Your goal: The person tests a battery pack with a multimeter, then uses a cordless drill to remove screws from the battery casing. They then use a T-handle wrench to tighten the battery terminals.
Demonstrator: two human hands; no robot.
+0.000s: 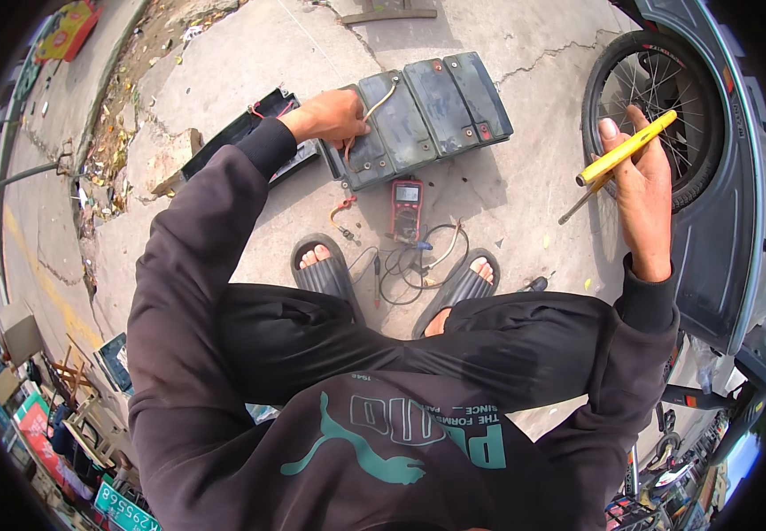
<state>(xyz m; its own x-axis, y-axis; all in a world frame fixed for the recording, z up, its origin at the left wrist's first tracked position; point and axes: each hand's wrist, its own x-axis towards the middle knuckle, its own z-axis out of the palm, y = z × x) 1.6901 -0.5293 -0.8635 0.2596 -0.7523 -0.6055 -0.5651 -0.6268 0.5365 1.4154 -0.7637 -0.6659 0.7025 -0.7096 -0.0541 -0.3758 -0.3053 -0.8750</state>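
Note:
Several dark grey batteries point(437, 106) stand side by side on the ground ahead of me. My left hand point(334, 117) is over the leftmost one, fingers closed on a short wire point(348, 150) by its top. A pale cable point(380, 99) with a ring end curves across the battery tops near those fingers. Held up at the right, my right hand point(643, 181) grips a yellow-handled tool point(628, 148). A thin metal shaft slants down below the handle; its exact kind is unclear. A red multimeter point(407, 209) lies just in front of the batteries.
An open black case point(239, 133) with red wires lies left of the batteries. Black test leads point(418, 265) coil between my sandalled feet, near a loose red wire point(342, 206). A spoked wheel point(653, 119) and grey vehicle panel point(711, 239) border the right side.

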